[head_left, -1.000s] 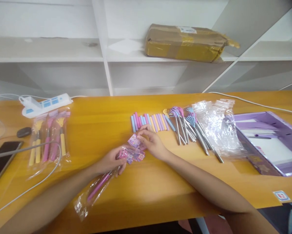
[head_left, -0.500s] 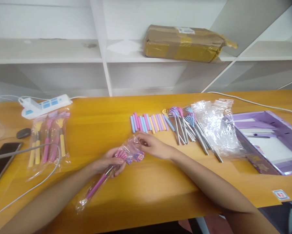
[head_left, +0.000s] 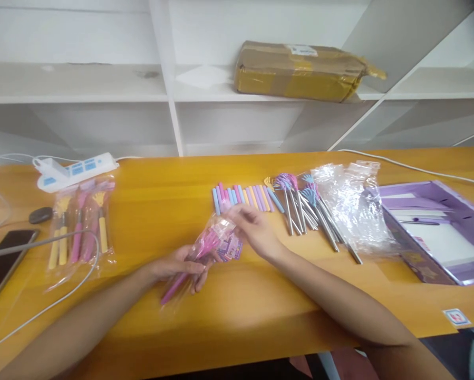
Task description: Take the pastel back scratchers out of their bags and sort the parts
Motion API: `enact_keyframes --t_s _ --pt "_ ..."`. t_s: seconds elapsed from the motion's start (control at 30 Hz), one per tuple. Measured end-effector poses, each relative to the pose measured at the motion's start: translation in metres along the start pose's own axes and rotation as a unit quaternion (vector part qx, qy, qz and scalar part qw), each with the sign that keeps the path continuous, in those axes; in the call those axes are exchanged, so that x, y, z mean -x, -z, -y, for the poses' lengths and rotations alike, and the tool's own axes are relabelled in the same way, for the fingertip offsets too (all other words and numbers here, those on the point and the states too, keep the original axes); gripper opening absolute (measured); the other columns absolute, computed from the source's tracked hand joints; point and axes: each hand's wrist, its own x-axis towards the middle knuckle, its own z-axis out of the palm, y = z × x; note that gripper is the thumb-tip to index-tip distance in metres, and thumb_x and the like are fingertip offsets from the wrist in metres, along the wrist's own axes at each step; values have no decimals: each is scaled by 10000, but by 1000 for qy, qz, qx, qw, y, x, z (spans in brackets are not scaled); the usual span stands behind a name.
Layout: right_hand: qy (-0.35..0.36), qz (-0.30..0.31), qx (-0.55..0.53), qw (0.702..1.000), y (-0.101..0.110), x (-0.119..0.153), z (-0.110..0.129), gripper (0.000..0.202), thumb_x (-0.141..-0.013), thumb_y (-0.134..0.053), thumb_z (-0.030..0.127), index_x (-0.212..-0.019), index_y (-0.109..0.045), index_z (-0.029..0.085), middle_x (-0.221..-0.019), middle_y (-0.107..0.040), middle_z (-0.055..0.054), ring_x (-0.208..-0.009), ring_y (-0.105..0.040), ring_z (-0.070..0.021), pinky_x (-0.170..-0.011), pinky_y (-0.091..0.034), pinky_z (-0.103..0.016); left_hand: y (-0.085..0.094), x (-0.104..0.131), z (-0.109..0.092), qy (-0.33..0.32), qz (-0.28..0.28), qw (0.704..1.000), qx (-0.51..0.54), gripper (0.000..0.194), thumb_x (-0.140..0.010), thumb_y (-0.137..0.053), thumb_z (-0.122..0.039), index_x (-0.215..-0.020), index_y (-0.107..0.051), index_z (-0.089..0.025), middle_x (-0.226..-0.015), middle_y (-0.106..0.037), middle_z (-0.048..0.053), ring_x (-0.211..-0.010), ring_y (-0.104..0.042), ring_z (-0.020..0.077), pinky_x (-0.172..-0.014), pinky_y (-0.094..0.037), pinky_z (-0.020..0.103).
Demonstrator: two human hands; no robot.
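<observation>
My left hand [head_left: 184,268] is closed around a pink back scratcher [head_left: 208,241] inside a clear plastic bag [head_left: 220,226]. Its claw head points up and right, and its handle slants down to the left. Fingers of my right hand [head_left: 253,227] pinch the top end of the bag. Small purple printed cards [head_left: 232,247] lie under and beside the bag between my hands. Beyond them is a row of pastel handle sleeves [head_left: 252,198] in pink, blue, yellow and purple. To their right rest several back scratchers with bare metal rods [head_left: 300,211].
Clear bags [head_left: 349,203] are heaped beside a purple box [head_left: 438,237] on the right. On the left lie packed back scratchers [head_left: 78,227], a power strip [head_left: 78,171], a phone [head_left: 7,258] and a white cable [head_left: 68,294]. A taped carton [head_left: 300,71] sits on the shelf.
The bagged back scratcher has shifted up and right, with less of its handle end sticking out below my left hand. My right hand has moved slightly right and up with the bag's top.
</observation>
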Motion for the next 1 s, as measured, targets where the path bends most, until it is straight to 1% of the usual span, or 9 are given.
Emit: enact_keyframes --t_s 0.07,0.3,0.4,0.47,0.57,0.7,0.83,0.9,1.0 --pt "79 -142 10 987 8 -3 8 292 -957 -721 476 -906 -573 229 -639 -479 78 -505 -407 -75 -475 -335 -225 0 -1 1 6 7 1000 -6 513 -889 -844 -456 -1235 -620 -151 -884 -644 31 -631 -691 150 -514 -489 212" --pt "190 -219 -13 957 28 -10 33 295 -969 -714 501 -945 -548 258 -725 -504 52 -570 -430 -90 -538 -390 -249 0 -1 -1 16 1 997 -75 480 -943 -784 -501 -1231 -651 -142 -812 -664 33 -644 -659 137 -568 -458 215" --pt "97 -42 36 994 14 -2 32 347 -942 -718 580 -1009 -603 260 -858 -606 -4 -699 -535 -129 -640 -484 -289 0 1 -4 47 -10 994 -99 479 -941 -771 -534 -1208 -660 -152 -807 -652 26 -619 -619 126 -534 -446 206" --pt "59 64 90 992 4 3 33 343 -959 -693 579 -1016 -650 243 -958 -655 -46 -820 -595 -167 -734 -523 -326 1 1 -5 55 -8 991 -119 478 -935 -769 -549 -1197 -669 -162 -814 -642 23 -608 -574 116 -520 -422 204" --pt "118 -9 116 986 7 0 41 304 -1025 -609 517 -930 -650 230 -981 -655 -57 -914 -609 -184 -849 -525 -354 3 3 -5 39 -15 989 -142 449 -947 -760 -536 -1175 -688 -157 -801 -611 13 -618 -480 100 -564 -371 214" --pt "191 -202 87 956 56 -16 74 258 -1038 -569 478 -921 -573 248 -923 -592 -43 -887 -603 -177 -835 -520 -359 3 4 -3 56 -26 990 -130 416 -978 -731 -502 -1196 -679 -151 -782 -566 -6 -613 -410 96 -581 -318 228" --pt "246 -264 148 921 129 -14 125 168 -1005 -609 394 -927 -562 253 -765 -482 6 -656 -503 -137 -670 -430 -350 2 2 -1 46 -20 994 -102 450 -988 -703 -528 -1207 -679 -136 -782 -581 4 -578 -389 88 -559 -286 230" --pt "188 -310 288 886 164 -6 142 128 -1034 -580 327 -955 -623 235 -676 -458 29 -570 -428 -114 -622 -348 -350 1 -1 0 34 -14 996 -81 468 -995 -680 -549 -1184 -691 -121 -769 -591 13 -553 -389 83 -543 -282 231" --pt "-6 -306 488 818 214 2 142 179 -1043 -546 212 -927 -683 203 -626 -530 13 -556 -433 -108 -642 -318 -362 2 -3 3 13 -20 997 -67 477 -1015 -646 -568 -1137 -701 -109 -746 -594 23 -552 -425 89 -538 -315 227"
